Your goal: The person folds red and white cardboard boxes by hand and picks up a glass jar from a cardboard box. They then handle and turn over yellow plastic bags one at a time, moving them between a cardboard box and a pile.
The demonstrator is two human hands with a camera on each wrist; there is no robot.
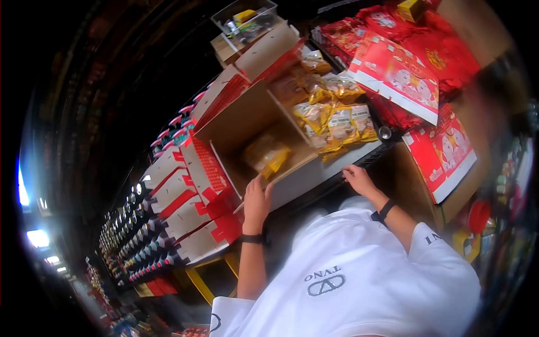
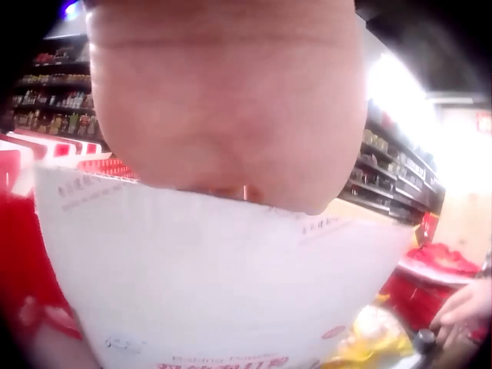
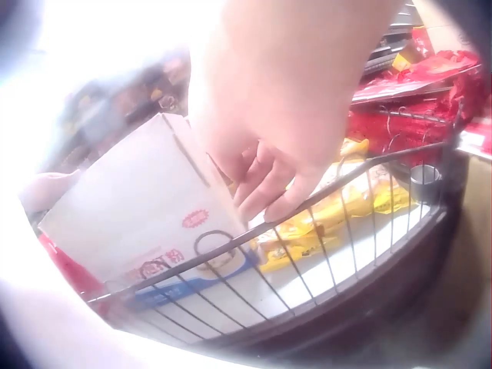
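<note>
An opened cardboard box point(image 1: 241, 126) stands tilted on the shelf, white outside and brown inside. One clear-and-yellow food packet point(image 1: 268, 157) lies in it. My left hand point(image 1: 256, 203) grips the near rim of the box, its fingers reaching over the edge; in the left wrist view the white box wall point(image 2: 215, 269) hides them. To the right, my right hand point(image 1: 361, 181) hovers by the shelf's wire rail point(image 3: 338, 188), its fingers loosely bent and holding nothing. Several yellow packets point(image 1: 339, 121) lie on the shelf beside the box.
Red-and-white cartons point(image 1: 193, 224) line the left side, with rows of bottles point(image 1: 137, 241) beyond. At the upper right lie red packages point(image 1: 443, 50) and a red printed carton sheet point(image 1: 398, 76). A clear plastic bin point(image 1: 244, 22) sits at the back.
</note>
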